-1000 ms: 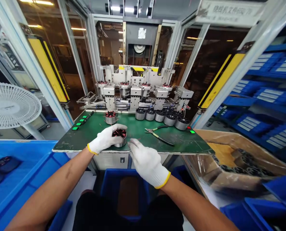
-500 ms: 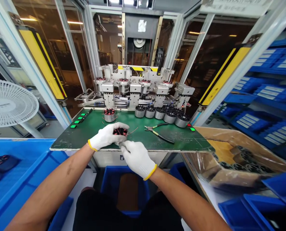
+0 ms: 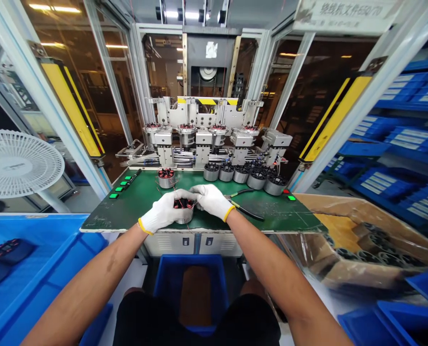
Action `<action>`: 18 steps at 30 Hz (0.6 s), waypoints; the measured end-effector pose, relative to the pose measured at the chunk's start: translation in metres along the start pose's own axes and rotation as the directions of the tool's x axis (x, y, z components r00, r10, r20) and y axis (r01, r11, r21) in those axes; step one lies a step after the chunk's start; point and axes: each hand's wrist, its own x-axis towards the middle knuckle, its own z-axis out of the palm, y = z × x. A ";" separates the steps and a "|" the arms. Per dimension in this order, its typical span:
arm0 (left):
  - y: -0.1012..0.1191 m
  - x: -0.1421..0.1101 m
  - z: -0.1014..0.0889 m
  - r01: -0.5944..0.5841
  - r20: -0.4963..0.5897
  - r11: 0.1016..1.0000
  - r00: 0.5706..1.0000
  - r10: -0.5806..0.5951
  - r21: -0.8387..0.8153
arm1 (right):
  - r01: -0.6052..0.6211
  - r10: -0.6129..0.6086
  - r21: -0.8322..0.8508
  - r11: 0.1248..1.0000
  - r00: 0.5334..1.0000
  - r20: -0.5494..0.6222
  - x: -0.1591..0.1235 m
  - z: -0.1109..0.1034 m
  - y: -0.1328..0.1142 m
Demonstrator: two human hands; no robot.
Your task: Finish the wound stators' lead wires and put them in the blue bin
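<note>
A metal motor stator with red-and-copper windings (image 3: 184, 210) stands on the green work mat (image 3: 279, 218), and thin loose wire ends rise from it. My left hand (image 3: 164, 215), in a white knit glove, wraps its near left side. My right hand (image 3: 211, 201), also gloved, grips its far right side, so the stator's body is mostly hidden. Just beyond sits a second wound stator (image 3: 166, 178). Black-handled pliers (image 3: 248, 211) lie to the right, close to my right hand, their jaws hidden behind it.
Several unwound stators (image 3: 256, 180) stand in a row behind the mat, below a multi-station winding machine (image 3: 214, 139). An open cardboard box of stators (image 3: 361, 245) is at right, blue bins flank me, and a blue crate (image 3: 190, 288) sits below the bench.
My right hand has moved from the stator's near side round to its far right side. My left hand stays on it, and both hands and the stator sit slightly farther forward.
</note>
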 end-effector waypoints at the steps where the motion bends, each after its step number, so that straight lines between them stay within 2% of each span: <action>1: -0.001 0.000 0.000 0.008 -0.007 1.000 1.000 -0.008 -0.003 | -0.022 0.019 -0.039 0.999 0.997 -0.078 -0.006 -0.002 -0.003; 2: -0.002 -0.001 0.001 0.016 -0.014 1.000 1.000 -0.016 -0.007 | -0.052 0.035 -0.078 0.996 0.978 -0.205 -0.015 -0.006 -0.007; 4: -0.003 -0.002 0.003 0.028 -0.024 0.999 0.999 -0.029 -0.029 | -0.080 -0.003 -0.153 0.985 0.878 -0.478 -0.036 -0.015 -0.016; 5: -0.003 -0.002 0.005 0.029 -0.024 0.999 0.999 -0.030 -0.046 | -0.052 -0.070 -0.202 0.978 0.831 -0.552 -0.046 -0.017 -0.022; 6: -0.002 -0.002 0.006 0.025 -0.025 0.998 0.999 -0.026 -0.065 | 0.009 -0.163 -0.269 0.963 0.814 -0.557 -0.055 -0.018 -0.028; 8: 0.000 -0.002 0.008 0.010 -0.036 0.998 0.999 -0.013 -0.066 | 0.147 -0.329 -0.425 0.893 0.857 -0.396 -0.067 -0.013 -0.040; 9: 0.002 -0.002 0.008 0.002 -0.044 0.999 0.999 -0.004 -0.047 | 0.178 -0.355 -0.501 0.847 0.891 -0.284 -0.069 -0.007 -0.044; 11: 0.004 -0.002 0.008 -0.005 -0.056 1.000 0.998 0.005 -0.004 | 0.135 -0.292 -0.645 0.752 0.946 -0.143 -0.071 0.006 -0.049; 13: 0.004 -0.002 0.006 0.002 -0.060 1.000 0.998 -0.001 0.028 | 0.055 -0.203 -0.750 0.659 0.973 -0.106 -0.074 0.016 -0.048; 15: 0.002 -0.002 0.004 0.026 -0.053 0.998 0.998 -0.023 0.058 | 0.024 -0.167 -0.798 0.602 0.981 -0.097 -0.077 0.021 -0.044; 18: 0.001 -0.002 0.000 0.032 -0.050 0.989 0.998 -0.025 0.141 | 0.035 -0.138 -0.787 0.616 0.988 -0.064 -0.078 0.022 -0.032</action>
